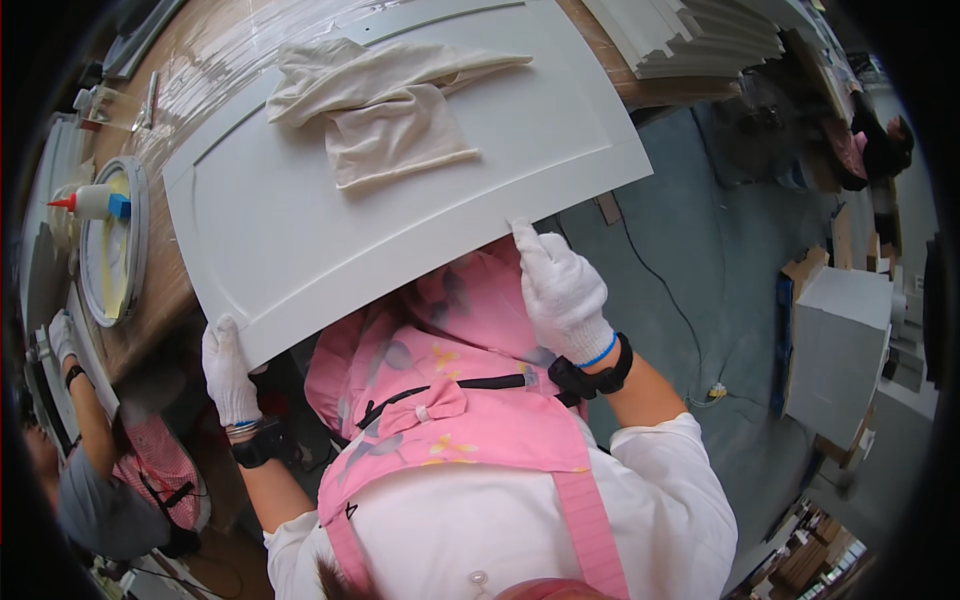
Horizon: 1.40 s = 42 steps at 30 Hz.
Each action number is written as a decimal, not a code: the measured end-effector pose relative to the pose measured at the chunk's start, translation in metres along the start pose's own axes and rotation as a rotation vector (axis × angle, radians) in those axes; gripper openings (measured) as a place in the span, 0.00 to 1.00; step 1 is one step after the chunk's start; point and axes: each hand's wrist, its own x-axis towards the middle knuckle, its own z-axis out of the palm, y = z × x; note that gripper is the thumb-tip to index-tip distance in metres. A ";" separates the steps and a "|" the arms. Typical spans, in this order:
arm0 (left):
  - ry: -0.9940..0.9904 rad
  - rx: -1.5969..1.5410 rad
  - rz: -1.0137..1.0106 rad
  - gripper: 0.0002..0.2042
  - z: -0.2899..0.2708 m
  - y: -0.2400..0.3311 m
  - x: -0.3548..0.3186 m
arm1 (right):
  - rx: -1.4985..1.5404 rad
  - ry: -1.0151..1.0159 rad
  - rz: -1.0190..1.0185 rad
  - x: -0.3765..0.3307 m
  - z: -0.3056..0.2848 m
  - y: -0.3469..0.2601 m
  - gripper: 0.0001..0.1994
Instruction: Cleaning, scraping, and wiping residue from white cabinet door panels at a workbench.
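Note:
A white cabinet door (pixel 400 225) with a recessed middle lies in front of me, its near edge over my lap. My left hand (pixel 228 368), in a white knit glove, is closed on the door's near left corner. Farther right along the near edge, my gloved right hand (pixel 562 290) grips the door with the thumb near the top face. The fingers under the door are hidden. A crumpled cream cloth (pixel 395 120) rests on the door's far half, apart from both hands.
The wooden table (pixel 150 270) is partly covered in plastic film. At left are a round lid (pixel 138 240) and a glue bottle (pixel 92 202) with a red tip. White panels (pixel 690 40) are stacked far right; a box (pixel 838 340) and cable are below. A co-worker's arm (pixel 92 410) shows at left.

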 end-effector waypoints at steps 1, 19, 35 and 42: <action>0.007 0.004 -0.003 0.25 0.001 0.000 -0.001 | -0.011 -0.046 -0.051 -0.001 0.008 -0.010 0.29; 0.028 -0.045 -0.006 0.27 0.000 0.002 -0.005 | 0.066 -0.174 -0.258 0.010 0.026 -0.060 0.29; -0.021 -0.062 -0.010 0.23 0.003 -0.004 0.001 | 0.137 -0.174 -0.302 0.040 0.032 -0.083 0.25; 0.024 -0.030 -0.036 0.22 -0.006 -0.009 -0.003 | -0.173 0.193 0.213 0.049 -0.002 0.072 0.18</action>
